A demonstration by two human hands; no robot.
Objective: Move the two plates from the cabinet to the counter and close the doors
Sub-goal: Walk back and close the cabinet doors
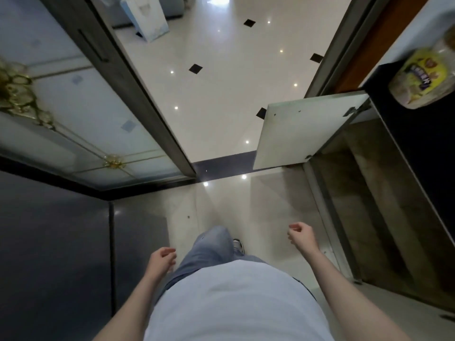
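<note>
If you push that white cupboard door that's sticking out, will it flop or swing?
The cabinet door would probably swing, not flop: it looks like a flat, stiff panel, and a metal hinge shows at its edge. It likely moves with a light push. Both hands are empty.

A home kitchen: dark counter (418,153), open white cabinet door (302,134), glossy tiled floor (221,82).

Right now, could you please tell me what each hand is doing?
Left hand: open, fingers loosely curled, holding nothing.
Right hand: open, fingers loosely curled, holding nothing.
</note>
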